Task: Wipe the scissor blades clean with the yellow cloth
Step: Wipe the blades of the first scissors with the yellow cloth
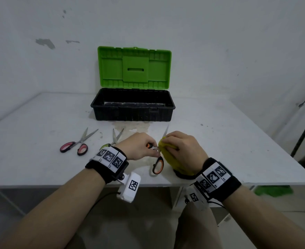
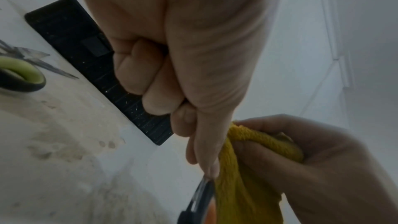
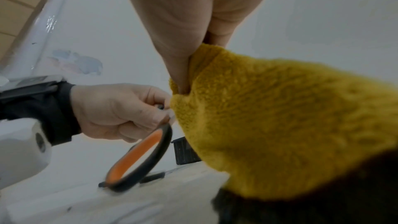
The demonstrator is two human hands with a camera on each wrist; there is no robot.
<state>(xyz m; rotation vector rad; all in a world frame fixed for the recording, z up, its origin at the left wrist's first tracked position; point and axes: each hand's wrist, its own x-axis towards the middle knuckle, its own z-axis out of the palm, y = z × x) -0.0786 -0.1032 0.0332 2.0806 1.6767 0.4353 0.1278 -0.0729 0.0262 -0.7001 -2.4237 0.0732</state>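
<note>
On both my wrists sit black bands [image 1: 107, 165] carrying white tags printed with black square codes; no words can be read on them. My left hand [image 1: 139, 149] is curled round the orange scissors [image 1: 158, 165], pinching them near the pivot, with one smooth black-and-orange loop hanging below my fingers. My right hand [image 1: 183, 150] clutches the fuzzy yellow cloth [image 1: 168, 155], bunched around the blade, whose thin metal tip pokes out beyond my knuckles. All this is above the near edge of the stained white table [image 1: 238, 150]. Farther left lie green-handled scissors [image 1: 115, 138] and pink-handled scissors [image 1: 79, 143], blades parted. Beyond them stands a ribbed black plastic toolbox [image 1: 132, 110], its green lid [image 1: 134, 68] upright against the wall.
</note>
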